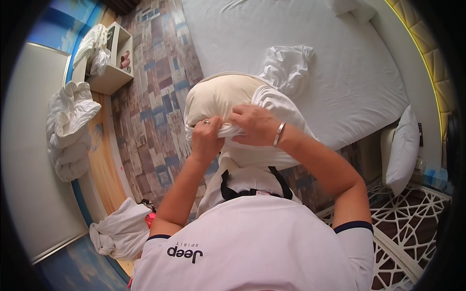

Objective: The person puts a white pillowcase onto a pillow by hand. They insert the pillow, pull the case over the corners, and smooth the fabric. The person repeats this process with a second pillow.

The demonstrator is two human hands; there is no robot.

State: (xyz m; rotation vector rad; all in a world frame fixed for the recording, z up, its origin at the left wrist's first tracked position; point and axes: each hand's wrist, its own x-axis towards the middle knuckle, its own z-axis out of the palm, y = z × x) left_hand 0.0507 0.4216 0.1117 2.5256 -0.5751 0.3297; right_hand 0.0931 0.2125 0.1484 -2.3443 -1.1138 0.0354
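A cream pillow lies partly inside a white pillowcase close in front of my body, at the bed's edge. My left hand, with a ring on a finger, grips the case's bunched hem at the pillow's near side. Just right of it, my right hand, with a silver bangle at the wrist, pinches the same fabric with bent fingers. The pillow's cream surface shows between the folds; its right part is covered by the case. A crumpled white cloth lies on the bed beyond.
The bed with a white sheet fills the upper right. A white pillow leans at the right near a lattice screen. At left are a bundled quilt, a shelf unit with pink slippers, and white linen.
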